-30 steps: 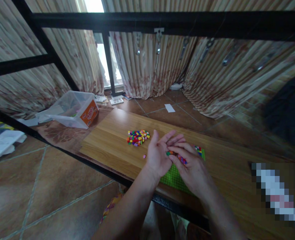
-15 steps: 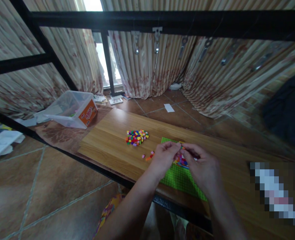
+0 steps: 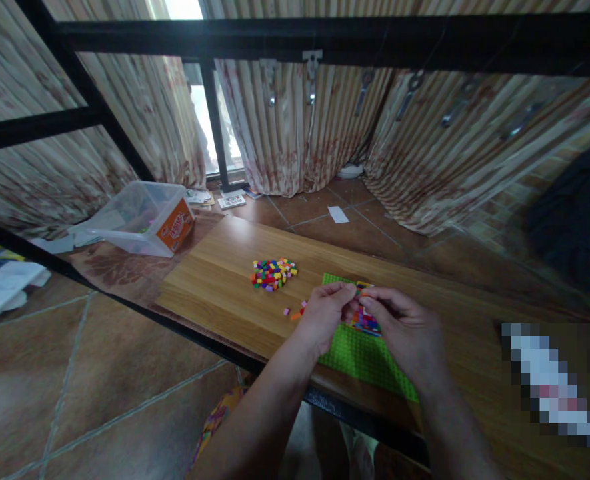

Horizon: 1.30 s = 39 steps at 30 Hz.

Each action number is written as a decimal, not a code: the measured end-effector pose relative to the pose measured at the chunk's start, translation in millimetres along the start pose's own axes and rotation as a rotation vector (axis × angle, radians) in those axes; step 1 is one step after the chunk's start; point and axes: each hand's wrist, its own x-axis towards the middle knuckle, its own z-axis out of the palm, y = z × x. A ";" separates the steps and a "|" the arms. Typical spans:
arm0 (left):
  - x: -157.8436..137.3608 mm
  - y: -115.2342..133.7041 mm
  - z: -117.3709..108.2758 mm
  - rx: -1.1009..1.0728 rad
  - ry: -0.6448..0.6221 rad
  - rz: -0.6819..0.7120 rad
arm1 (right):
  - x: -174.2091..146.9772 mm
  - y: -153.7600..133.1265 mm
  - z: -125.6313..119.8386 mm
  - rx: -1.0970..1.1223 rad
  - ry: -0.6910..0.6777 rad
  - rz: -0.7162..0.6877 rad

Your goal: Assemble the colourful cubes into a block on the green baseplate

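We see our left hand and right hand hiding some coloured bricks on the green board, here on the desk. Forearms, cut off below, angle inward; fingertips nearly meet, both grips pinched on small pieces we can barely make out.

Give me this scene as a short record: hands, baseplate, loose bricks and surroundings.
Left hand: fingertips bunched over the baseplate
Right hand: thumb and fingers pinched, meeting the left fingertips
Piece between fingertips: too small to make out
Green studded baseplate: under the hands, partly covered by multicoloured bricks
Loose brick pile: on the wooden tabletop, left of the baseplate
Stray bricks: a few near the left hand
Surroundings: clear plastic bin with orange label, striped curtains
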 end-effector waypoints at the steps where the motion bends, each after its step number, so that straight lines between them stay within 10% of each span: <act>1: 0.4 0.8 0.5 0.017 0.024 -0.008 | 0.9 2.1 -0.9 0.006 0.003 0.006; 7: 4.9 2.7 3.3 0.154 0.178 -0.063 | 5.4 12.4 -6.5 -0.057 0.016 -0.038; 26: -0.6 -6.0 -4.4 1.009 0.055 0.160 | 7.3 36.9 8.9 -0.549 0.067 -0.406; 39: -9.1 -7.5 3.9 1.129 0.036 0.171 | 8.1 34.6 6.2 -0.555 0.198 -0.278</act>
